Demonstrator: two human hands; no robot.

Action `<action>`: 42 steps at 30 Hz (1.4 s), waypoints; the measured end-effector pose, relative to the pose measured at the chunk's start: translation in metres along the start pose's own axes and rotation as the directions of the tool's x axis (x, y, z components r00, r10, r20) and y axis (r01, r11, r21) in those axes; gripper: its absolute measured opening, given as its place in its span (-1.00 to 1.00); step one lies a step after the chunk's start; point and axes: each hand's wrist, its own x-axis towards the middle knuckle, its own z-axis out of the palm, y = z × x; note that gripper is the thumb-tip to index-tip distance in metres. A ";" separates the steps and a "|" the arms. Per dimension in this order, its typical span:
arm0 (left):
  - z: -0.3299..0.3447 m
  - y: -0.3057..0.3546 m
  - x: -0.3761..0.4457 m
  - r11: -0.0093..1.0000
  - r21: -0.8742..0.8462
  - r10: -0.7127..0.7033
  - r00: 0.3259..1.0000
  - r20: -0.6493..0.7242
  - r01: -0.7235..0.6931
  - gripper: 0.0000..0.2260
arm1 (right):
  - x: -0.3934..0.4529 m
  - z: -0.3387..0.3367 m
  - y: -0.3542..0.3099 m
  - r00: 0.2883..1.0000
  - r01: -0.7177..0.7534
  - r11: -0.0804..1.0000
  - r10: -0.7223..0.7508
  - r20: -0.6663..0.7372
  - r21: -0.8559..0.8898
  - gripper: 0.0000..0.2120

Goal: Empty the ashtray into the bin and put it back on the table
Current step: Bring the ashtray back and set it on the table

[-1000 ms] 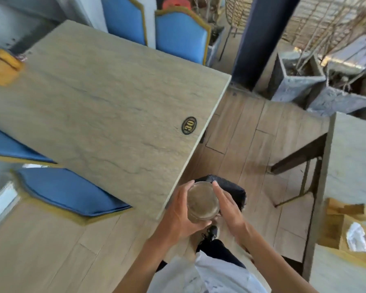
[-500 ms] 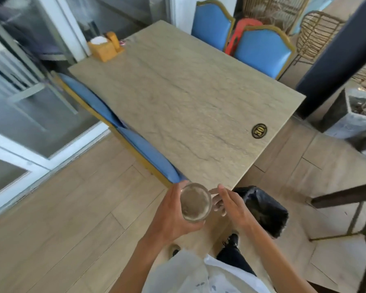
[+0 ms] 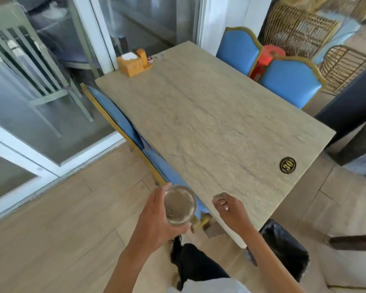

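A round clear glass ashtray (image 3: 180, 205) with a greyish film inside is held upright in my left hand (image 3: 156, 220), just off the near-left edge of the stone-look table (image 3: 209, 127). My right hand (image 3: 230, 210) hovers over the table's near corner with its fingers curled in and nothing in them, a hand's width to the right of the ashtray. The bin (image 3: 285, 248), lined with a black bag, stands on the floor under the table's near-right corner, behind my right forearm.
A wooden napkin holder (image 3: 131, 62) sits at the table's far corner and a round "30" plate (image 3: 287, 164) near its right edge. Blue chairs (image 3: 289, 81) stand on the far side, a blue bench (image 3: 122, 123) on the left. Glass doors (image 3: 51, 81) are at left.
The view has swung left and back over the table. My right hand has let go of the ashtray and moved right, above the table corner. The bin now lies lower right.
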 end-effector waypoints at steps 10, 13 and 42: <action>-0.028 -0.019 0.143 0.996 0.093 -0.006 0.988 0.154 -0.008 -0.02 | 0.150 0.021 -0.032 0.996 -0.049 0.994 0.055 -0.066 0.094 -0.81; -0.028 -0.026 0.182 0.993 0.120 -0.031 0.975 0.218 0.005 0.00 | 0.191 0.023 -0.040 0.993 -0.084 0.993 0.091 -0.079 0.085 -0.74; 0.039 -0.164 0.514 0.965 0.140 0.117 0.842 0.527 -0.221 -0.02 | 0.437 0.083 -0.079 0.570 -0.641 0.733 0.653 -0.500 0.227 -0.34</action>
